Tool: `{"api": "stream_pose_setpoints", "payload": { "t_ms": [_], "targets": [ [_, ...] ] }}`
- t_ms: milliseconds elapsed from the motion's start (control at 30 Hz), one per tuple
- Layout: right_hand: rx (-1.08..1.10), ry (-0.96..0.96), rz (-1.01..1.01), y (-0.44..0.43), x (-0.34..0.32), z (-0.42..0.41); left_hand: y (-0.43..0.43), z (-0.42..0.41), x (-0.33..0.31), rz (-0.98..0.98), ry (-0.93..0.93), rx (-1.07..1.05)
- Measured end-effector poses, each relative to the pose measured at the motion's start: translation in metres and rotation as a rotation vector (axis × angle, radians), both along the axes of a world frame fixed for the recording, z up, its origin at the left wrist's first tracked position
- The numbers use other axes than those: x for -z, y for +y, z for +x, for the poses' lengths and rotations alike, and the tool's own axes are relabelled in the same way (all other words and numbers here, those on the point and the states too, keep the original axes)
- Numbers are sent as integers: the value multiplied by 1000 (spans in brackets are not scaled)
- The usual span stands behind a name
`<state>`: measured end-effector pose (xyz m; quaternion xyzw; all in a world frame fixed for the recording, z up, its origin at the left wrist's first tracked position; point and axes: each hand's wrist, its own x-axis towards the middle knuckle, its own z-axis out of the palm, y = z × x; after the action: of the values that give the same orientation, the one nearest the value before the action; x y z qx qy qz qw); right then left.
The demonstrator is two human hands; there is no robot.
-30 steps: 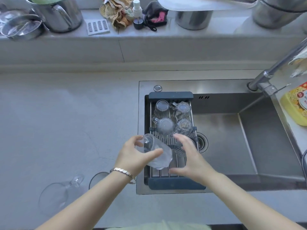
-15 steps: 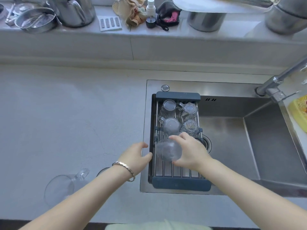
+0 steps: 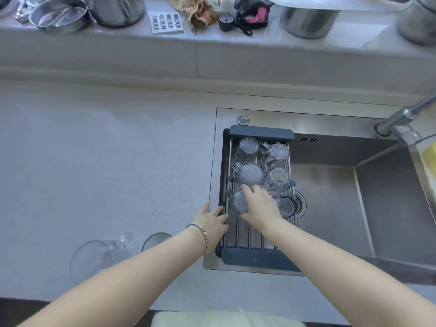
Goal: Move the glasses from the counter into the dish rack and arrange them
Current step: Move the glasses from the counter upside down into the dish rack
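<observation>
rack: dish rack sits across the left end of the sink, dark end caps front and back, metal bars between.
done so far: i count five glasses already upside down in the rack. back row, a ribbed tumbler and a handled cup. middle row, a frosted-looking mug and a faceted glass. one more small glass on the right, just beside my right hand.
in hand: sixth glass, bottom up, at the rack's left rail, just in front of the frosted mug. i can't tell if the rim is fully down on the bars.
right hand: right hand is curled over the sixth glass from the right side, fingers wrapped on it, not let go.
left hand: left hand holds nothing, fingers loose and spread, tips on the rack's left rail by the counter edge.
left to do: two pieces on the counter, near-left of me. a big clear handled mug upside down, and another glass partly hidden behind my left forearm.
room: front stretch of bars looks bare, i judge enough for both.
progress: i'd call it roughly three quarters. next is seat and release this one, then fetch the two from the counter.
risk: glasses packed close, touching in places, easy to clink when nudging.
</observation>
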<state>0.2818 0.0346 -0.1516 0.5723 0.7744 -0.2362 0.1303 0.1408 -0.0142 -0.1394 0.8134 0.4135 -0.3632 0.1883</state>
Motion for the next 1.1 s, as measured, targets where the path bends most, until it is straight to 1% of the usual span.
{"api": "stream_pose_setpoints", "payload": {
  "t_ms": [100, 167, 300, 367, 433, 533, 600, 633, 700, 767, 867, 933, 967, 1100],
  "targets": [
    [91, 41, 46, -3, 7, -3, 0, -2, -1, -6, 10, 8],
    [114, 39, 77, -4, 9, -4, 0, -3, -1, -4, 7, 6],
    [45, -14, 81, -5, 4, -5, -2, -8, -9, -20, -45, -49],
    [19, 53, 107, -11, -4, -5, -7, -16, -21, 40, -154, -173],
    [5, 181, 77, -21, -14, -9, -14, -32, -41, 132, -263, -357],
    [-31, 387, -133, -41, -26, -30, -29, -68, -78, 192, -381, -616],
    [-106, 473, -253, -54, -30, -51, -40, -94, -94, 299, -451, -772],
    [-155, 494, -302, -60, -30, -61, -45, -108, -98, 340, -430, -835],
    [-224, 520, -370, -70, -29, -81, -55, -132, -99, 344, -273, -928],
    [-240, 534, -409, -79, -27, -97, -66, -151, -92, 234, -92, -1020],
    [-213, 560, -425, -92, -18, -114, -82, -171, -77, 47, 90, -1143],
    [-157, 584, -414, -98, -13, -122, -91, -175, -69, -23, 155, -1177],
    [-116, 599, -402, -99, -11, -124, -95, -174, -66, -30, 159, -1190],
    [-22, 652, -366, -98, -11, -119, -94, -164, -64, 104, 140, -1203]
  ]
}}
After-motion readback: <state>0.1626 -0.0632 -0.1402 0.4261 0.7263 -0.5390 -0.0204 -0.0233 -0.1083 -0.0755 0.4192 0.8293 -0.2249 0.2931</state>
